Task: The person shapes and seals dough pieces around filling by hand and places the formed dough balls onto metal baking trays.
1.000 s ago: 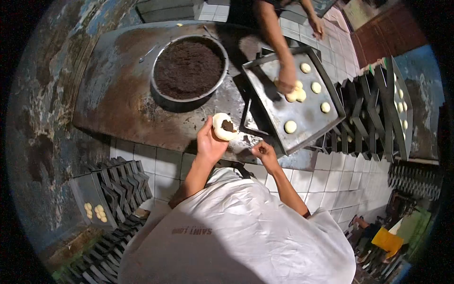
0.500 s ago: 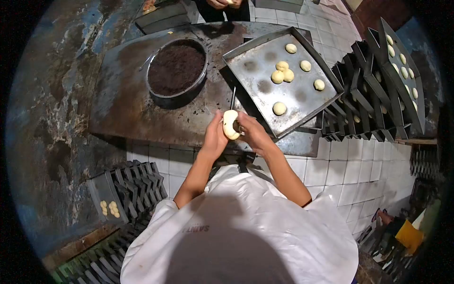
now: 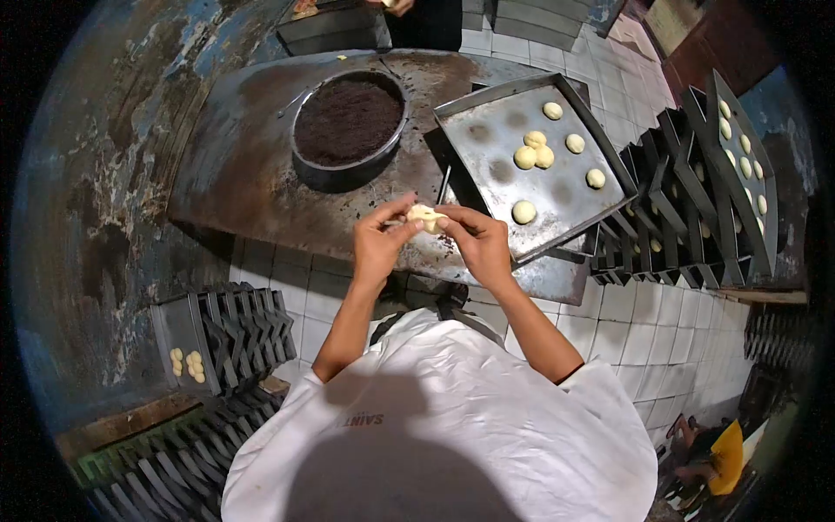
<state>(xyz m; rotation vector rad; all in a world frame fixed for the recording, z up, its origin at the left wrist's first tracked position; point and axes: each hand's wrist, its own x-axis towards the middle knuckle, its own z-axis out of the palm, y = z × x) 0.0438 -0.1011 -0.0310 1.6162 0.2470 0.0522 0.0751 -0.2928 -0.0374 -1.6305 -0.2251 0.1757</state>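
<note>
1. the left hand [image 3: 379, 241] and right hand [image 3: 478, 241], fingers curled, are together, both pinching one dough piece [image 3: 425, 217].
2. the dough piece is held between them, near the table's [image 3: 261, 187] front edge, left of the tray [image 3: 478, 165].

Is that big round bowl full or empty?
Well filled: dark crumbs stretch across the bowl, close to its rim.

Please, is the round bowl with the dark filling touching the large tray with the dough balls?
Apart. The head view shows a strip of bare table between the round bowl and the large tray.
</note>
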